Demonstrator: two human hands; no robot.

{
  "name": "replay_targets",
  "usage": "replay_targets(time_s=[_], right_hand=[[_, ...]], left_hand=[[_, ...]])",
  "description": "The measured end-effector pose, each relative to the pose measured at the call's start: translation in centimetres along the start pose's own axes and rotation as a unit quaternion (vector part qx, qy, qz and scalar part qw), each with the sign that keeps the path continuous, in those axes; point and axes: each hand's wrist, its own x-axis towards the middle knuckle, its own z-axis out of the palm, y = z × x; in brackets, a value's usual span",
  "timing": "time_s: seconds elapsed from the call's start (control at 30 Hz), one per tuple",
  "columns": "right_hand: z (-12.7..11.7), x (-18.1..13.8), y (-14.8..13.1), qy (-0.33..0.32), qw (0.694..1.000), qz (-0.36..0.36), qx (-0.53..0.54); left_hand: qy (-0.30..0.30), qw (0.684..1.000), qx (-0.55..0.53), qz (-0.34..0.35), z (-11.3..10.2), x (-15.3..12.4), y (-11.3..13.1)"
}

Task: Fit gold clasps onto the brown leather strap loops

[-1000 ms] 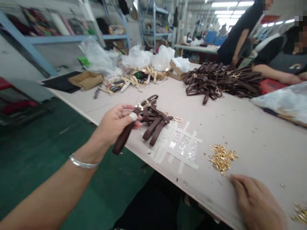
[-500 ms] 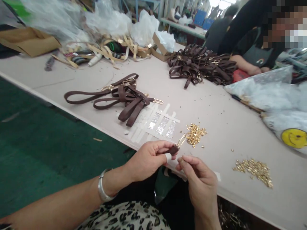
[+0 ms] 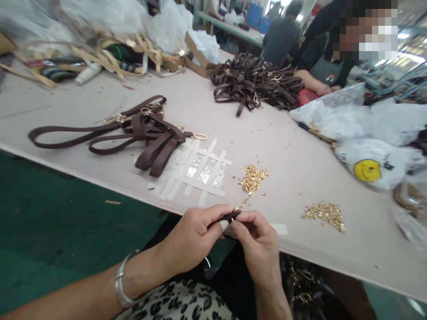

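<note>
My left hand (image 3: pixel 196 229) pinches the end of a dark brown leather strap (image 3: pixel 229 216) just over the table's front edge. A gold metal clasp (image 3: pixel 243 203) sticks out from that end toward the far side. The thumb and forefinger of my right hand (image 3: pixel 258 235) close on a small gold metal fitting (image 3: pixel 232 219) against the strap end; its exact shape is too small to tell. Just beyond the clasp lies a pile of small gold fittings (image 3: pixel 253 178). A second pile of paler gold fittings (image 3: pixel 325 214) is to the right.
Brown straps with gold clasps (image 3: pixel 160 153) lie on the table (image 3: pixel 196 111) at left, beside taped clear film (image 3: pixel 207 171). Farther back is a larger strap heap (image 3: pixel 253 82), near a co-worker's arm (image 3: pixel 313 82). Plastic bags (image 3: pixel 367 120) line the right; more straps (image 3: pixel 302 284) hang below the table.
My right hand has moved in to the strap end, bringing the small gold fitting against it. The strap end has tilted in my left hand. The camera view has shifted right.
</note>
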Motion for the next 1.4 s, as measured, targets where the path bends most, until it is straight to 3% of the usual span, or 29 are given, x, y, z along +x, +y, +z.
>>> replay_targets(time_s=[0.2,0.3,0.37,0.43,0.57,0.67,0.8,1.03,1.17,1.4], right_hand=[[0.4,-0.6,0.6,0.043,0.999,-0.013,0.015],[-0.3,-0.4,0.6,0.045,0.999,-0.008,-0.013],[-2.1,-0.1,0.5,0.054,0.994,-0.024,-0.091],[-5.1,0.3,0.4,0.107,0.966,-0.071,-0.224],[-12.5,1.1,0.5,0.236,0.846,-0.145,-0.455],[-16.7,1.9,0.6,0.236,0.801,-0.156,-0.527],[-19.2,4.6,0.4,0.198,0.773,-0.186,-0.573],[-19.4,10.3,0.6,0.162,0.763,-0.159,-0.605],[-19.3,11.4,0.9,0.127,0.773,-0.132,-0.607],[-21.2,12.6,-0.3,0.136,0.793,-0.016,-0.594]], left_hand=[[-0.012,0.999,0.03,0.021,0.9,0.0,0.0],[-0.05,0.997,-0.041,-0.049,1.6,0.5,0.0],[-0.079,0.986,-0.089,-0.113,1.9,0.8,-0.1],[-0.082,0.981,-0.099,-0.147,1.9,0.9,-0.2],[-0.06,0.977,-0.104,-0.174,1.2,1.0,-0.2],[-0.033,0.968,-0.13,-0.214,1.0,1.1,-0.1],[-0.026,0.951,-0.196,-0.236,1.3,1.4,-0.4],[-0.019,0.923,-0.289,-0.253,1.9,2.1,-0.7],[-0.013,0.914,-0.324,-0.242,1.8,2.1,-0.8],[0.002,0.912,-0.339,-0.232,1.7,2.4,-0.5]])
